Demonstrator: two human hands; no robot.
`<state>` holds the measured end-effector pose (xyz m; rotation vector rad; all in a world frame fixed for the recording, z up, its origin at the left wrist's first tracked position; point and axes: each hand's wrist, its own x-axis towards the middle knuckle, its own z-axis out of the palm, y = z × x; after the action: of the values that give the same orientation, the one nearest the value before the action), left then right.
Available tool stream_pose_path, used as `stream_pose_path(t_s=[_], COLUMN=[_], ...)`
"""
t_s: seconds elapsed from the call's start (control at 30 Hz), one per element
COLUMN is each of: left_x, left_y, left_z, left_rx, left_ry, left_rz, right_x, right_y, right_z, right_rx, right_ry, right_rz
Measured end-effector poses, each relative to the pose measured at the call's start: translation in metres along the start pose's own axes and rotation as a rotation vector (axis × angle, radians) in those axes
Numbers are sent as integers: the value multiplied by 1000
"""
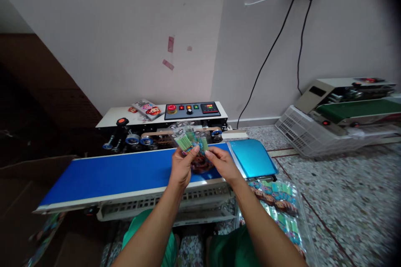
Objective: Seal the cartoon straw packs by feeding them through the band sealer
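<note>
Clear plastic packets [188,138] with pale green strips and printed cartoon figures are held up over the blue conveyor belt [122,173]. My left hand [182,167] is closed on their lower left side, its thumb lying across the front. At the right edge of the packets, my right hand [222,162] pinches with thumb and fingers. I cannot tell exactly how many packets there are. Behind them stands a band sealer [156,123] with a control panel [192,110], partly hidden by the packets.
A shiny blue sheet [252,158] covers the belt's right end. Below it, a clear plastic bin [302,225] holds several similar packets. A second sealer [354,108] with a green belt rests on a white crate [297,135]. Cardboard [34,171] stands at left.
</note>
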<state>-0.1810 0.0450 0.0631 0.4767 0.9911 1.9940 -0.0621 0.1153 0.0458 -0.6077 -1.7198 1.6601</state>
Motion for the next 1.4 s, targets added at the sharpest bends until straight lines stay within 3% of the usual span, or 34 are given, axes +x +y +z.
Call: stream_pose_path(t_s=[0.1, 0.2, 0.37, 0.5, 0.67, 0.83, 0.93, 1.03, 1.2, 1.27, 1.4], left_x=[-1, 0, 3, 4, 3, 1, 1, 2, 2, 1, -1], left_y=[-1, -1, 2, 5, 4, 2, 1, 1, -1, -2, -3], left_z=[0, 0, -3, -5, -4, -6, -6, -5, -2, -1, 1], left_rx=[4, 3, 20, 50, 62, 107, 119, 110, 70, 56, 49], left_ry=[1, 21, 72, 66, 44, 31, 36, 38, 27, 31, 25], left_rz=[-42, 4, 6, 4, 2, -7, -7, 8, 8, -21, -15], right_x=[2, 2, -1, 1, 13, 32, 36, 29, 6, 2, 4], right_y=[4, 3, -1, 8, 27, 33, 25, 10, -4, -1, 10], right_z=[0, -6, -37, -75, -99, -87, -73, -52, -11, -1, 3], right_rx=[108, 37, -320, -650, -921, -1021, -1058, -865, -193, -62, 90], right_ry=[125, 166, 445, 568, 548, 455, 464, 462, 1, 15, 178], right_rz=[27, -17, -35, -16, 121, 251, 222, 45, -28, -26, 1])
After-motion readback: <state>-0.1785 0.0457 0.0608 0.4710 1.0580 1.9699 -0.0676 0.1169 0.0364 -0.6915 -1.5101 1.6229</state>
